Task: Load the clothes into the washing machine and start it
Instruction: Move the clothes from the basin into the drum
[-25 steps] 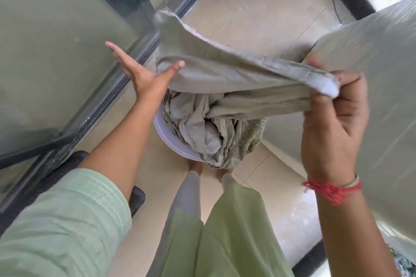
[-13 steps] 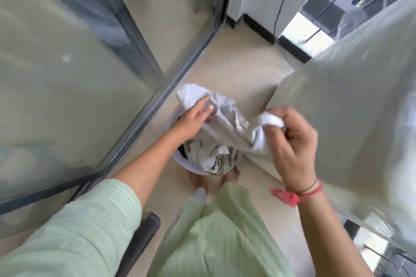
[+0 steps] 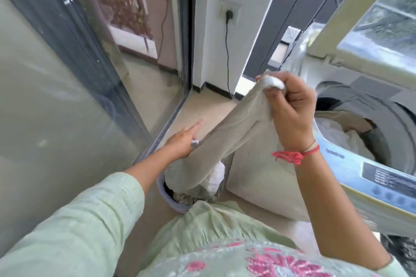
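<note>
My right hand (image 3: 290,110) grips the top end of a long beige garment (image 3: 234,132) and holds it up beside the washing machine (image 3: 337,186). The garment hangs down into a lavender laundry basket (image 3: 162,186) on the floor, where more clothes lie. Lower down, my left hand (image 3: 183,141) holds the same garment at its side, forefinger pointing straight out. The machine's lid (image 3: 360,36) stands raised. Its drum opening (image 3: 382,123) shows white laundry (image 3: 342,139) inside. A control panel (image 3: 391,181) runs along the front edge.
A glass sliding door (image 3: 67,96) fills the left side, its track running along the floor to the basket. A black plug sits in a wall socket (image 3: 229,14) on the white pillar, with the cable hanging down. Tiled floor (image 3: 202,105) shows between door and machine.
My right hand has lifted the garment's end higher and toward the machine. The left hand has slid lower along the cloth. The view has tilted up, bringing the open drum into sight.
</note>
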Demonstrator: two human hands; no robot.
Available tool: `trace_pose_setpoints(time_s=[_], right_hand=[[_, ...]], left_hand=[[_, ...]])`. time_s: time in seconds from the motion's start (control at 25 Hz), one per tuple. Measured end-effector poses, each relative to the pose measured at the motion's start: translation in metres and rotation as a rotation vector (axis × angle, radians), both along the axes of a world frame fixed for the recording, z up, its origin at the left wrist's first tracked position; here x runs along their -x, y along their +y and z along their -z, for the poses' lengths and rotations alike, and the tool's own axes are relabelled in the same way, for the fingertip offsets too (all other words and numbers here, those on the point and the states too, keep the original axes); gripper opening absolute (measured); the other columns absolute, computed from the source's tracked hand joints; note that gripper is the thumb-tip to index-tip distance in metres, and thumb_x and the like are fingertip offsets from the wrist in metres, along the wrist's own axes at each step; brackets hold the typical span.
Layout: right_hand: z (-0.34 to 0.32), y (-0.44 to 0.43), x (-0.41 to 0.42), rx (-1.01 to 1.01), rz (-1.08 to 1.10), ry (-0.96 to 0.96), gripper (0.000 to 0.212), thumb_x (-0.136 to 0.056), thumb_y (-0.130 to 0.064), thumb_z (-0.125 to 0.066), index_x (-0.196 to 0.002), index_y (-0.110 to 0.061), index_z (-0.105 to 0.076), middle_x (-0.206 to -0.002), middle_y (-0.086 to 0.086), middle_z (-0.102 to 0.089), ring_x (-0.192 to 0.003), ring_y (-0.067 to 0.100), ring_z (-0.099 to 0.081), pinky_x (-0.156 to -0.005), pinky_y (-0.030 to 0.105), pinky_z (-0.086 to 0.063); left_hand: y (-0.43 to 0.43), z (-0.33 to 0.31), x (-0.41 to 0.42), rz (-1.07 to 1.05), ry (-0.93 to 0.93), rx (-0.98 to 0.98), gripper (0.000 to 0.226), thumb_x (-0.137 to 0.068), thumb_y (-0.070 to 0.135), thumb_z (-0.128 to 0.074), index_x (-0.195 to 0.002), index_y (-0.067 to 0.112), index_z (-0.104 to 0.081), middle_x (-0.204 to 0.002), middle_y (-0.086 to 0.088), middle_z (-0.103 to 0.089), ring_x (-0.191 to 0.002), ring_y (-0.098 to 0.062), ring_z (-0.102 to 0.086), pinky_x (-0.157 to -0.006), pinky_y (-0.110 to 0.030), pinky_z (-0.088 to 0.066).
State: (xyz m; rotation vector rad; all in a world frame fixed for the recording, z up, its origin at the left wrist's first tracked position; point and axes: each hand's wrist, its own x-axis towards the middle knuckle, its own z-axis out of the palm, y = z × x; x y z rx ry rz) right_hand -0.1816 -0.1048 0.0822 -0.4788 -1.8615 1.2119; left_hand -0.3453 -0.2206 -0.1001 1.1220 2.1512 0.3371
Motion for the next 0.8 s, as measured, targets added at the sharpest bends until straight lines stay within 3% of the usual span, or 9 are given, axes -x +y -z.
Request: trace_pose_setpoints(time_s=[0.08, 0.16, 0.2, 0.32, 0.4, 0.48, 0.6, 0.72, 0.8], right_hand=[[-0.016, 0.003, -0.003, -0.049, 0.04, 0.054, 0.01, -0.085, -0.019, -0.054, -0.085, -0.022, -0.063, -0.078, 0.002, -0.064, -0.074, 0.014, -0.054, -0.066, 0.023, -0.04], [-0.031, 0.009, -0.009, -0.079, 0.085, 0.103, 0.013, -0.085, -0.016, -0.052, -0.086, -0.024, -0.063, -0.08, -0.013, -0.067, -0.075, 0.007, -0.054, -0.068, 0.019, -0.04], [-0.033, 0.016, -0.015, -0.09, 0.115, 0.112, 0.015, -0.086, -0.016, -0.052, -0.086, -0.025, -0.063, -0.081, -0.016, -0.068, -0.076, 0.006, -0.054, -0.068, 0.019, -0.04], [-0.026, 0.047, -0.035, -0.075, 0.193, 0.065, 0.015, -0.09, -0.022, -0.049, -0.086, -0.023, -0.063, -0.08, 0.0, -0.062, -0.076, 0.016, -0.05, -0.068, 0.033, -0.038], [-0.013, 0.071, -0.041, 0.019, 0.266, -0.092, 0.02, -0.088, -0.041, -0.045, -0.085, -0.027, -0.06, -0.08, 0.005, -0.053, -0.077, 0.019, -0.045, -0.069, 0.039, -0.036], [0.0, 0.084, -0.038, 0.161, 0.319, -0.288, 0.036, -0.086, -0.052, -0.039, -0.094, -0.024, -0.059, -0.091, 0.003, -0.055, -0.089, 0.018, -0.048, -0.081, 0.041, -0.043], [0.001, 0.079, -0.021, 0.381, 0.292, -0.306, 0.031, -0.096, -0.045, -0.036, -0.09, -0.025, -0.059, -0.104, 0.007, -0.058, -0.098, 0.021, -0.053, -0.092, 0.046, -0.046], [-0.024, 0.059, -0.001, 0.398, 0.19, -0.114, 0.018, -0.097, -0.029, -0.045, -0.092, -0.025, -0.062, -0.102, 0.002, -0.062, -0.093, 0.009, -0.058, -0.085, 0.03, -0.048], [-0.041, 0.042, 0.011, 0.321, -0.122, -0.111, 0.022, -0.089, -0.026, -0.059, -0.111, -0.029, -0.059, -0.111, -0.005, -0.062, -0.099, -0.001, -0.059, -0.086, 0.017, -0.047]], left_hand=[[0.001, -0.015, -0.002, 0.07, -0.056, -0.065, 0.037, -0.093, 0.005, -0.042, -0.126, 0.013, -0.054, -0.112, -0.016, -0.049, -0.107, -0.032, -0.052, -0.081, -0.031, -0.038], [-0.001, -0.023, 0.004, 0.094, 0.036, -0.206, 0.023, -0.091, 0.015, -0.044, -0.095, 0.009, -0.066, -0.1, -0.016, -0.056, -0.101, -0.034, -0.056, -0.074, -0.032, -0.037], [-0.002, -0.023, 0.014, 0.049, 0.076, -0.279, 0.027, -0.088, 0.024, -0.043, -0.091, 0.012, -0.068, -0.097, -0.015, -0.061, -0.097, -0.033, -0.058, -0.073, -0.032, -0.039], [-0.006, -0.041, 0.053, -0.2, 0.146, -0.437, 0.038, -0.078, 0.032, -0.033, -0.093, 0.017, -0.065, -0.095, -0.015, -0.068, -0.089, -0.035, -0.063, -0.071, -0.038, -0.049], [-0.005, -0.062, 0.075, -0.382, 0.233, -0.556, 0.032, -0.085, 0.032, -0.034, -0.092, 0.016, -0.061, -0.09, -0.018, -0.068, -0.084, -0.038, -0.063, -0.067, -0.042, -0.049], [0.003, -0.093, 0.084, -0.47, 0.273, -0.682, 0.026, -0.092, 0.033, -0.037, -0.081, 0.016, -0.054, -0.074, -0.015, -0.063, -0.075, -0.04, -0.06, -0.06, -0.041, -0.045], [0.018, -0.153, 0.07, -0.347, 0.333, -0.925, 0.034, -0.094, 0.043, -0.035, -0.069, 0.021, -0.04, -0.052, 0.004, -0.041, -0.058, -0.036, -0.053, -0.05, -0.038, -0.036], [0.031, -0.216, 0.043, -0.13, 0.523, -1.086, 0.034, -0.093, 0.043, -0.044, -0.068, 0.02, -0.04, -0.05, 0.01, -0.032, -0.05, -0.034, -0.051, -0.044, -0.033, -0.035], [0.037, -0.25, 0.026, -0.069, 0.612, -1.131, 0.036, -0.089, 0.046, -0.051, -0.066, 0.019, -0.04, -0.05, 0.009, -0.028, -0.048, -0.033, -0.05, -0.043, -0.031, -0.036]])
